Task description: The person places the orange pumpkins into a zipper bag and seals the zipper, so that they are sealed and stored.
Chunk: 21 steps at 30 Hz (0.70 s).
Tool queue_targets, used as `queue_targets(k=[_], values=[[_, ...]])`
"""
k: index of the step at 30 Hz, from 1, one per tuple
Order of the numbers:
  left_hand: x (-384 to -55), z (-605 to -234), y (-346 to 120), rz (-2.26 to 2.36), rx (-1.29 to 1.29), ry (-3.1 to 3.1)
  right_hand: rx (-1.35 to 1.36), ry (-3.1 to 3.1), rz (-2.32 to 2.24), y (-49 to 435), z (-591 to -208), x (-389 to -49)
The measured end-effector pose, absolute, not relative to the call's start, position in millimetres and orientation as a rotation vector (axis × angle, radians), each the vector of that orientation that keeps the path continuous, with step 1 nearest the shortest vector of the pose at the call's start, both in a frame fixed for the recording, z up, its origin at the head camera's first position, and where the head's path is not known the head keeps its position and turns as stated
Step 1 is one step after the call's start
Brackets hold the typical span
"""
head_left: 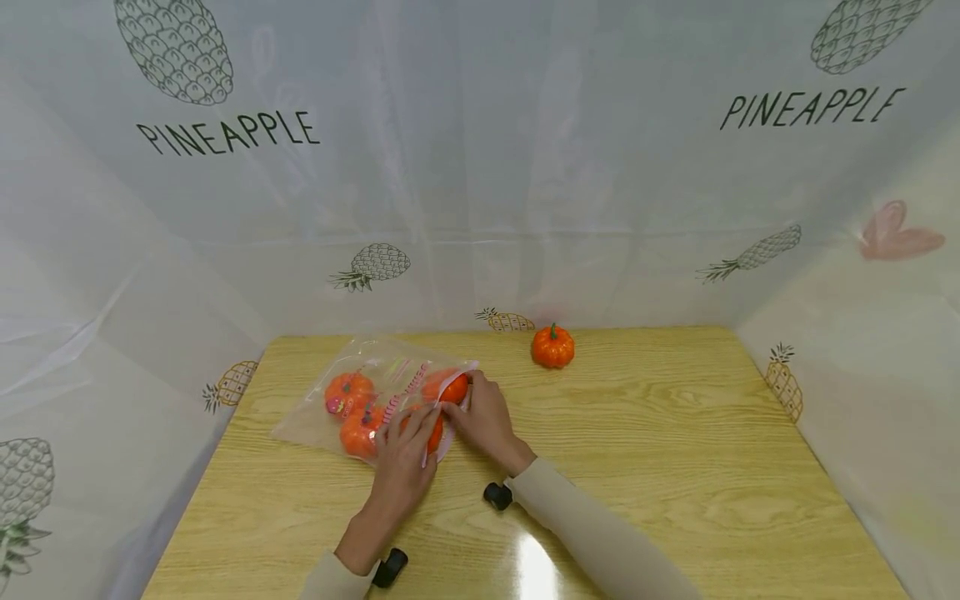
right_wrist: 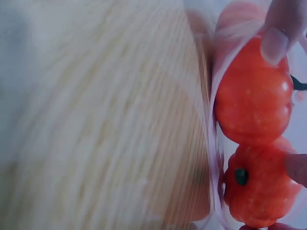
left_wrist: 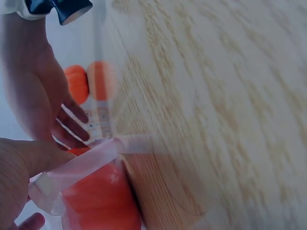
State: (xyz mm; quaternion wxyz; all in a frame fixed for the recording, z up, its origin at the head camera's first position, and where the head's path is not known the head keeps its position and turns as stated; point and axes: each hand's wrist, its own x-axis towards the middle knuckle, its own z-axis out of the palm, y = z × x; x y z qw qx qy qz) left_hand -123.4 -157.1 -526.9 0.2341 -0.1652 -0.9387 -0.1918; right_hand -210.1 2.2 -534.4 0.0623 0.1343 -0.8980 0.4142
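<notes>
A clear plastic bag (head_left: 397,375) with pink lettering lies on the table, its mouth towards the right. Several small orange pumpkins are inside, two of them deeper in at the left. My left hand (head_left: 405,454) holds the near side of the mouth, fingers over the film; its thumb (right_wrist: 276,45) touches the near pumpkin (right_wrist: 254,93). At the far side of the mouth, my right hand (head_left: 486,421) grips another pumpkin (right_wrist: 259,187) between thumb and fingers. That pumpkin is partly within the bag. The bag's edge (left_wrist: 91,163) crosses beneath my left fingers in the left wrist view.
One more small pumpkin (head_left: 552,347) with a green stem stands near the table's back edge, right of the bag. The wooden table (head_left: 675,458) is enclosed at the back and sides by a pale sheet (head_left: 495,167) printed with pineapples.
</notes>
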Motion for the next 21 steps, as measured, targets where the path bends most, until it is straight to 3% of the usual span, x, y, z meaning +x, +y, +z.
queue_targets(k=[21], values=[[-122.6, -529.2, -160.1, -0.52, -0.464, -2.525, 0.422, -2.72, 0.848, -0.7, -533.5, -191.0]])
